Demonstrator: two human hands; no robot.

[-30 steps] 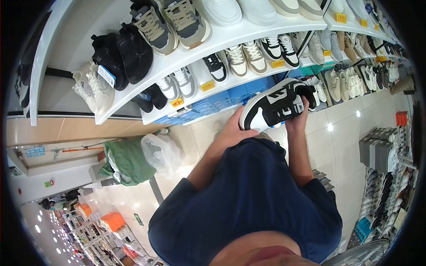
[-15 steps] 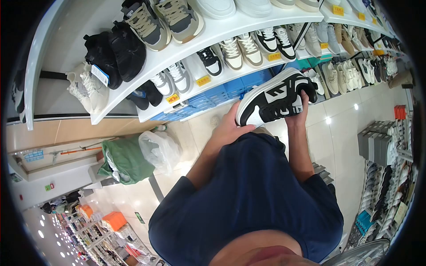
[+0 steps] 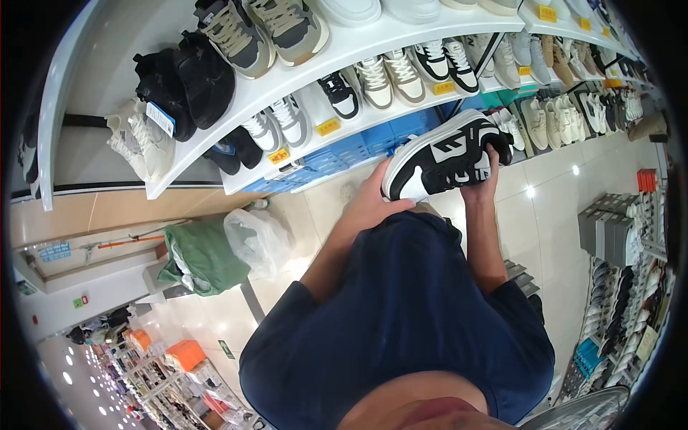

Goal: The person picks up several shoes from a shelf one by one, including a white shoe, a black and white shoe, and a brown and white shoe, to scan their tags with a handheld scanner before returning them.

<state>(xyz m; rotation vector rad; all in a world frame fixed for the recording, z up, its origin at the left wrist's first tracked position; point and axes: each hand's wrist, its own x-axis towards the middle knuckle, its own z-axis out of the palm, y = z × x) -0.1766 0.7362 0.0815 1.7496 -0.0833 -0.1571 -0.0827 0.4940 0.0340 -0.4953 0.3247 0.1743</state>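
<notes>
A black and white sneaker (image 3: 446, 159) is held up in front of my body, lying on its side with the white sole toward the shelf. My left hand (image 3: 370, 198) is closed around its white toe end, thumb along the near edge. At the heel end, my right hand (image 3: 484, 180) grips the dark collar with the fingers partly behind the shoe. On the lower shelf beyond, a single black and white sneaker (image 3: 340, 97) stands between pairs of grey-white sneakers (image 3: 281, 123) and beige-white sneakers (image 3: 390, 79).
The curved white upper shelf (image 3: 373, 43) carries black shoes (image 3: 188, 86) and grey sneakers (image 3: 261, 32). Blue crates (image 3: 351, 149) sit under the lower shelf. A green bag (image 3: 204, 258) and a clear plastic bag (image 3: 259, 242) rest to the left. Grey boxes (image 3: 605, 233) stand at the right.
Almost nothing differs. Both hands keep hold of the sneaker, which is in nearly the same place and pose; the view has shifted very slightly.
</notes>
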